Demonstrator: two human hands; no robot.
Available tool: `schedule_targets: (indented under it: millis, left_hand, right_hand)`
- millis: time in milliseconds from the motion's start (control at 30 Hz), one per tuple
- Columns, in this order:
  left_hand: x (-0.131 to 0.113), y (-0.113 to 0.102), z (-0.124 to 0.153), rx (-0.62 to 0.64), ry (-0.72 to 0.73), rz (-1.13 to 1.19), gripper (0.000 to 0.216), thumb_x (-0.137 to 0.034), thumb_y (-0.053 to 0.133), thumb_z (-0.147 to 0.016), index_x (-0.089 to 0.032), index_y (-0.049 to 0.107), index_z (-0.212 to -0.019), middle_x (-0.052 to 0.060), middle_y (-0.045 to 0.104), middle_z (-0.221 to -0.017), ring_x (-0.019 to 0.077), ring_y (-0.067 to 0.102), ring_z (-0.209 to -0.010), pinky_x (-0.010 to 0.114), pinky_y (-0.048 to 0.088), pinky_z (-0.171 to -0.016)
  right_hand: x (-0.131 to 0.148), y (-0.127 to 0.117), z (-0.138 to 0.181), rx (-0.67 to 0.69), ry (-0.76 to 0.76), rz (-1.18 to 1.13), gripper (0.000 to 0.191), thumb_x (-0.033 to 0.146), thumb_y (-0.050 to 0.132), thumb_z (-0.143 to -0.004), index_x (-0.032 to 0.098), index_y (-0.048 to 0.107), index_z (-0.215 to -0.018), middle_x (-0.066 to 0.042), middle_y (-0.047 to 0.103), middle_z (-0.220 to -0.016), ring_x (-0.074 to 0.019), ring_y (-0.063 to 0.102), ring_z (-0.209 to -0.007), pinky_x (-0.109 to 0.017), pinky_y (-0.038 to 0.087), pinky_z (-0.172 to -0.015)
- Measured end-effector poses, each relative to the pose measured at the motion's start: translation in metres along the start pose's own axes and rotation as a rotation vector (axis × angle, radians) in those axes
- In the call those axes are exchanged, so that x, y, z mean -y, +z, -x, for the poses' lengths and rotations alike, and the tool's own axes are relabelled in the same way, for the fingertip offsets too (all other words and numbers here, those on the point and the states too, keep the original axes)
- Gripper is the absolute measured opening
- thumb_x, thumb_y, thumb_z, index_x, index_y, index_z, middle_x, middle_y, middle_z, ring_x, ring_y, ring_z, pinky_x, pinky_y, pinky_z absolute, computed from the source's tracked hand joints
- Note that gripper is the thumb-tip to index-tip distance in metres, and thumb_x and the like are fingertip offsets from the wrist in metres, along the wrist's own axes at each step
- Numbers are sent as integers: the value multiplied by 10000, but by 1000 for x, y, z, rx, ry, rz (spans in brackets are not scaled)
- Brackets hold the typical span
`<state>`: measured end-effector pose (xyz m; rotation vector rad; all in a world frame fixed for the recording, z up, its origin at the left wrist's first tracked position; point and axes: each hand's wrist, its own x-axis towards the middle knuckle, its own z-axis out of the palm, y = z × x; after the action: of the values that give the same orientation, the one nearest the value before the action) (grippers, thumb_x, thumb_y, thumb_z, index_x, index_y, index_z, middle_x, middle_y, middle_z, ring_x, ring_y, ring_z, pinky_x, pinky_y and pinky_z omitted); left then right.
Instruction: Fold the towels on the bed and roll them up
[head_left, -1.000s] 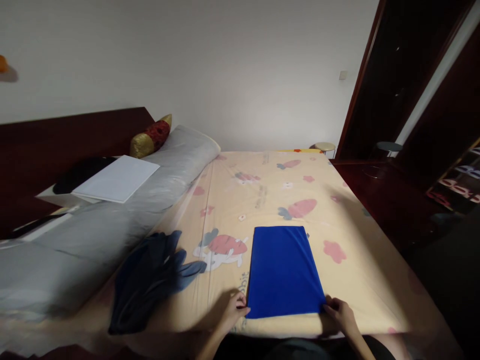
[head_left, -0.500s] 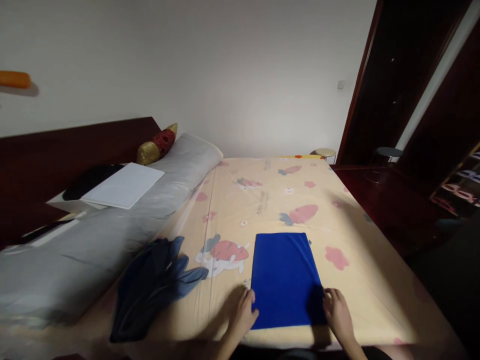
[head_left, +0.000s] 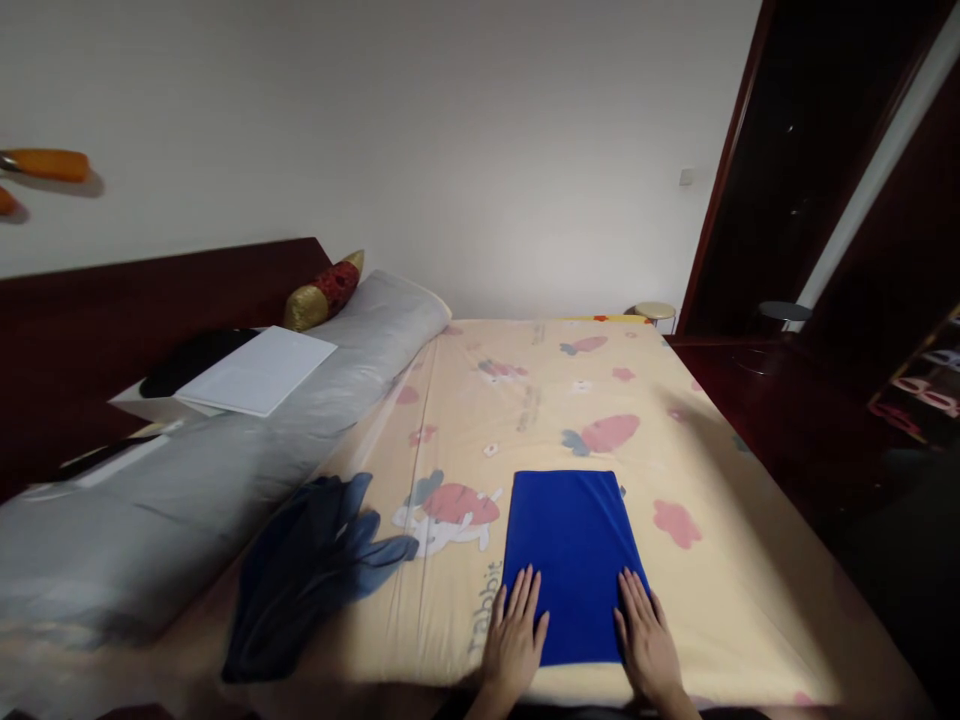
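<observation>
A blue cloth (head_left: 574, 540), folded into a flat rectangle, lies on the patterned bed sheet (head_left: 742, 560) near the front edge. Flat on its left near corner rests my left hand (head_left: 516, 630), fingers stretched out. My right hand (head_left: 649, 635) lies palm down across the cloth's right edge, its fingers also extended. Neither hand grips anything. To the left, a crumpled dark blue garment (head_left: 307, 570) sits apart from both hands.
A long grey bolster (head_left: 367, 340) runs along the headboard (head_left: 97, 300), with a white flat panel (head_left: 259, 370) and a red-and-gold cushion (head_left: 326, 293) on it. Two stools, one pale (head_left: 655, 311) and one dark (head_left: 784, 312), stand beyond the bed.
Both hands have moved inward from the cloth's side edges onto its surface. Their fingers went from pinching the edges to lying flat. The view has shifted slightly.
</observation>
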<state>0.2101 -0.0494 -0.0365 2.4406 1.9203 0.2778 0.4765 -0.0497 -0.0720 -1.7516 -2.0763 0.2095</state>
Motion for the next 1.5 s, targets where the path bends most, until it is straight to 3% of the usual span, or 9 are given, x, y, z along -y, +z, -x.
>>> schedule_targets:
  millis: [133, 367, 633, 733, 833, 1067, 1167, 1267, 1500]
  left_hand:
    - [5, -7, -2, -22, 28, -13, 598, -317, 285, -964, -298, 1, -1491, -4, 270, -1571, 201, 312, -1430, 462, 264, -1179]
    - [-42, 2, -55, -51, 109, 72, 620, -198, 273, -938, -289, -8, -1483, -10, 225, -1577, 196, 275, -1443, 449, 322, -1165]
    - [30, 7, -25, -32, 118, 47, 578, -321, 308, -961, -369, 46, -1474, -35, 291, -1547, 200, 372, -1396, 424, 388, -1123]
    - [40, 16, -27, -35, 89, 59, 549, -316, 316, -956, -376, 117, -1465, -19, 384, -1505, 230, 439, -1354, 461, 412, -1101]
    - [25, 20, -53, -57, 49, 134, 526, -292, 302, -956, -342, 184, -1466, 13, 446, -1476, 238, 461, -1339, 466, 436, -1088]
    - [-14, 5, -157, -71, 187, 261, 582, -173, 246, -934, -291, 125, -1491, 0, 272, -1559, 180, 282, -1436, 432, 359, -1167]
    - [3, 0, -189, 39, 148, 252, 545, -249, 264, -949, -306, 182, -1485, -7, 271, -1558, 179, 268, -1441, 430, 337, -1175]
    - [41, 0, -200, 116, -37, 166, 517, -335, 259, -955, -336, 211, -1469, -10, 273, -1557, 215, 250, -1447, 523, 281, -1178]
    - [88, 21, -188, -5, -155, 9, 530, -410, 278, -938, -417, 153, -1454, -57, 226, -1568, 216, 222, -1456, 535, 227, -1180]
  right_hand:
    - [-2, 3, -1, -44, 49, 12, 558, 447, 283, -969, 215, 318, -1475, -79, 325, -1531, -279, 330, -1409, -540, 266, -1159]
    - [55, -1, -58, 174, -136, -136, 522, 426, 233, -981, 261, 296, -1472, -20, 284, -1542, -220, 268, -1434, -457, 293, -1162]
    - [-31, 26, -34, -70, 68, 5, 559, 524, 302, -942, 269, 412, -1427, -41, 394, -1492, -268, 386, -1374, -514, 345, -1126]
    - [-37, 36, -35, -112, 74, 32, 555, 535, 337, -926, 273, 461, -1399, -53, 408, -1479, -302, 404, -1357, -544, 381, -1094]
    - [-13, 42, -59, -91, -40, -11, 548, 519, 371, -930, 281, 420, -1420, -49, 384, -1487, -291, 403, -1356, -497, 420, -1079]
    - [39, 51, -153, 68, -394, -139, 556, 397, 473, -907, 291, 348, -1438, -48, 387, -1466, -268, 404, -1354, -440, 402, -1105]
    - [18, 42, -187, 151, -420, -164, 552, 448, 437, -921, 289, 338, -1440, -46, 361, -1484, -256, 366, -1380, -446, 360, -1131]
    - [-28, 31, -207, 133, -213, -123, 537, 520, 342, -945, 316, 325, -1442, -18, 317, -1512, -259, 321, -1403, -510, 316, -1146]
    - [-77, 41, -205, 40, -42, -26, 571, 557, 324, -935, 338, 271, -1460, 1, 293, -1530, -252, 309, -1409, -529, 303, -1148]
